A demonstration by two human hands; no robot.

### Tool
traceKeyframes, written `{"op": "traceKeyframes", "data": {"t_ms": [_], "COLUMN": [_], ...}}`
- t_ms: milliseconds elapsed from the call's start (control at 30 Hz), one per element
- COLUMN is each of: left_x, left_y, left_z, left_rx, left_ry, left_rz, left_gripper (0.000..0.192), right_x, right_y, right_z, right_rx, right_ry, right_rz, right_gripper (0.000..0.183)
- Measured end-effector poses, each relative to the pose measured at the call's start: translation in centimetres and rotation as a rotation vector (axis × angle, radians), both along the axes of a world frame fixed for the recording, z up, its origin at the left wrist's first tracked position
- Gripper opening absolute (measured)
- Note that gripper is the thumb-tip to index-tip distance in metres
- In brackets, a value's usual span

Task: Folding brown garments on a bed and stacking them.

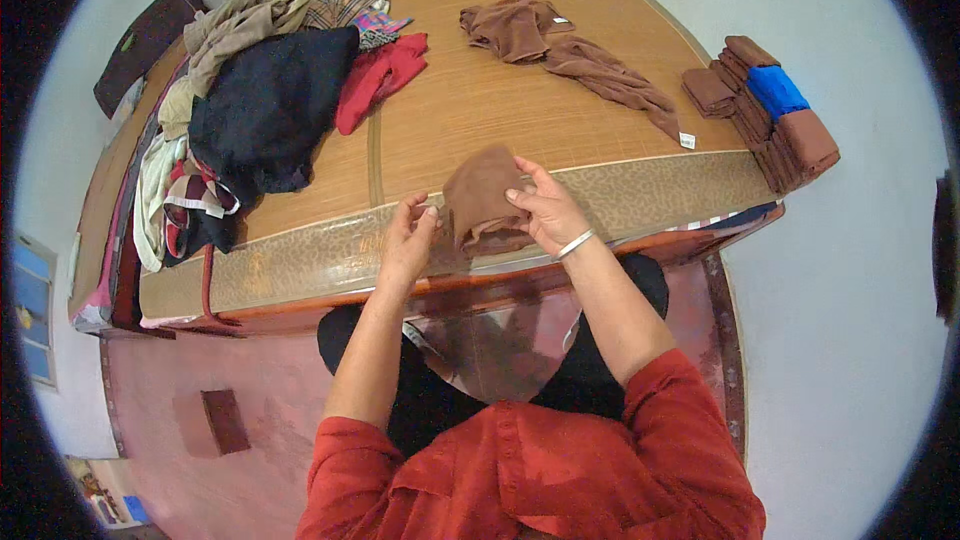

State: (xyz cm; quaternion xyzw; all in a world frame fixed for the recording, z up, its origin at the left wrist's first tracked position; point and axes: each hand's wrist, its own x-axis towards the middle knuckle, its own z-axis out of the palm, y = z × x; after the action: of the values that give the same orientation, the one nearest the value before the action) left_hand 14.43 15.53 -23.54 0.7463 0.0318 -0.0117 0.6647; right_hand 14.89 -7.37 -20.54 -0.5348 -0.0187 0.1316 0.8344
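A folded brown cloth [484, 195], probably a towel, is held up over the near edge of the bed. My right hand [546, 206] grips its right side, thumb on the front face. To its left is my left hand [411, 236], fingers curled and apart with nothing visible between them. Two crumpled brown cloths, one [510, 28] bunched and one [615, 79] stretched out, lie farther back on the mat, each with a white tag. On the right, folded brown cloths [806, 146] are stacked with a folded blue cloth [778, 92] among them.
A heap of clothes covers the mat's left side, including a black garment [274, 105] and a red one [382, 79]. The woven mat [427, 112] spans the bed, whose wooden edge [465, 289] runs before my knees. A white wall [847, 277] borders the right.
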Motion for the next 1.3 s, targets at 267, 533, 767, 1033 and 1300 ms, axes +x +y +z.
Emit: {"op": "traceKeyframes", "data": {"t_ms": [267, 533, 767, 1033, 1300], "left_x": [-0.2, -1.7, -3.4, -2.6, -2.0], "left_y": [-0.2, -1.8, -4.7, -6.2, -7.0], "left_z": [-3.0, -0.6, -0.5, -0.2, -0.1], "left_rx": [0.045, 0.227, 0.645, 0.614, 0.743], "left_ry": [-0.046, -0.109, -0.326, -0.285, -0.278], "left_rz": [-0.031, 0.018, 0.059, 0.139, 0.167], "left_gripper": [0.054, 0.076, 0.096, 0.093, 0.094], "right_x": [1.4, 2.5, 3.7, 3.3, 5.9], "right_y": [-2.3, 0.1, -0.5, -0.7, 1.6], "right_z": [-3.0, -1.3, -3.7, -1.2, -1.3], "right_rx": [-0.929, -1.208, -0.363, -1.255, -1.509], "right_ry": [-0.274, -0.276, 0.079, -0.782, -0.67], "right_rz": [-0.143, -0.062, -0.056, -0.291, -0.079], "right_gripper": [0.059, 0.055, 0.035, 0.042, 0.032]}}
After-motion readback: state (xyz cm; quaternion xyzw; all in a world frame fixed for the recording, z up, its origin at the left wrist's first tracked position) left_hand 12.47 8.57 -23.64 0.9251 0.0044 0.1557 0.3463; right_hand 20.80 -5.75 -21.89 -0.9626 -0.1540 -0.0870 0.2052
